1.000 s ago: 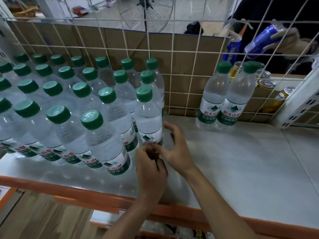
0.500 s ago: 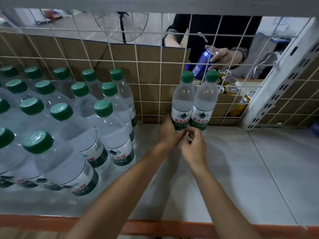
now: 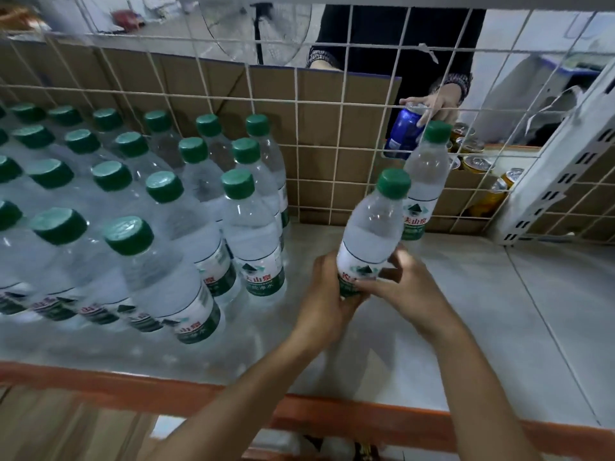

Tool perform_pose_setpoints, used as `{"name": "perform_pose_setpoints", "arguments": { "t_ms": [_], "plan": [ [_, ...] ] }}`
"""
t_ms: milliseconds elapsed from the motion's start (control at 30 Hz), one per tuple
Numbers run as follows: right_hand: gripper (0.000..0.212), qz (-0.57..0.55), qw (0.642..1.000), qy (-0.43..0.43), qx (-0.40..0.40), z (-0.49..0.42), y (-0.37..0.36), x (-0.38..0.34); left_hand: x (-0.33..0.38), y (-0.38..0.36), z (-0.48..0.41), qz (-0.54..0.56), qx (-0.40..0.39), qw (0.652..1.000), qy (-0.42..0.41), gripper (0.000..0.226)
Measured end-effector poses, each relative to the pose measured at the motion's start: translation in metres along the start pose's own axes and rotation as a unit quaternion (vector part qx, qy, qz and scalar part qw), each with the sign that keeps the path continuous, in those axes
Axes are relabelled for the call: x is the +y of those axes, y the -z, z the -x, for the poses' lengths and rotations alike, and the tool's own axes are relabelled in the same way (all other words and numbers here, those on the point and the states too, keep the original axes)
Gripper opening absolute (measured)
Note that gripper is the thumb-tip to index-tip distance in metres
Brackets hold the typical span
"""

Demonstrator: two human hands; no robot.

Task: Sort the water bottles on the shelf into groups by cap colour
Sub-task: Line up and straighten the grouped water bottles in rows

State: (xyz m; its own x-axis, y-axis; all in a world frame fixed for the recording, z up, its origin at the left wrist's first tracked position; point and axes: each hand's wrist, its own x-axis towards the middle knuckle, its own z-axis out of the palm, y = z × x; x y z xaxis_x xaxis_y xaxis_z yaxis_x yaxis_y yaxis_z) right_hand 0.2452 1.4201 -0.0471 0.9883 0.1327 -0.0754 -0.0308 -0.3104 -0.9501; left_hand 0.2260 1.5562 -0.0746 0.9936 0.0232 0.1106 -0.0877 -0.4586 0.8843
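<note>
1. Head camera view, looking down onto a pale shelf (image 3: 499, 311) with an orange front edge (image 3: 332, 417) along the bottom of the frame.
2. Both hands meet at centre frame around one green-capped bottle (image 3: 372, 234). The left hand (image 3: 324, 304) wraps its base from the left; the right hand (image 3: 404, 287) closes on the label from the right. The bottle tilts, cap toward the upper right.
3. Just behind it, toward the upper right, a second bottle (image 3: 424, 181) stands alone against the wire grid (image 3: 299, 154).
4. Filling the left half of the frame, a large block of bottles (image 3: 166, 211) stands in tight rows, all with green caps.
5. Progress, as a judgement: nearly done. Every cap visible is green, so the held bottle and the lone one appear to be the last stragglers to join the block.
6. Room to move: bare shelf lies open from centre to right. Limits are the grid at the back, a white slotted post (image 3: 559, 181) at upper right, and the front edge.
7. Behind the grid, another person's hand (image 3: 432, 108) holds a blue can (image 3: 402, 134).
</note>
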Motion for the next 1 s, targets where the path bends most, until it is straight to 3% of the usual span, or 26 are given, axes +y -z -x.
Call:
{"name": "perform_pose_setpoints", "arguments": {
  "t_ms": [200,367,533,733,900,1000],
  "plan": [
    [0.053,0.102,0.992,0.053,-0.057,0.051,-0.04,-0.03,-0.008,0.048,0.068,-0.038,0.038,0.998,0.017,0.067],
    [0.048,0.092,0.99,0.088,-0.055,0.068,-0.091,-0.039,-0.022,0.083,0.104,-0.068,0.101,0.992,0.017,0.057],
    [0.054,0.107,0.985,0.129,-0.031,0.069,-0.131,-0.046,-0.029,0.095,0.129,-0.117,0.12,0.986,0.004,0.078],
    [0.053,0.086,0.989,0.116,0.009,0.074,-0.144,-0.045,-0.028,0.092,0.136,-0.101,0.122,0.987,0.012,0.08],
    [0.058,0.085,0.989,0.122,0.016,0.064,-0.152,-0.044,-0.023,0.082,0.142,-0.105,0.122,0.986,0.052,0.072],
    [0.065,0.093,0.989,0.112,0.013,0.059,-0.15,-0.039,-0.026,0.08,0.136,-0.086,0.169,0.981,0.031,0.057]
  ]
}}
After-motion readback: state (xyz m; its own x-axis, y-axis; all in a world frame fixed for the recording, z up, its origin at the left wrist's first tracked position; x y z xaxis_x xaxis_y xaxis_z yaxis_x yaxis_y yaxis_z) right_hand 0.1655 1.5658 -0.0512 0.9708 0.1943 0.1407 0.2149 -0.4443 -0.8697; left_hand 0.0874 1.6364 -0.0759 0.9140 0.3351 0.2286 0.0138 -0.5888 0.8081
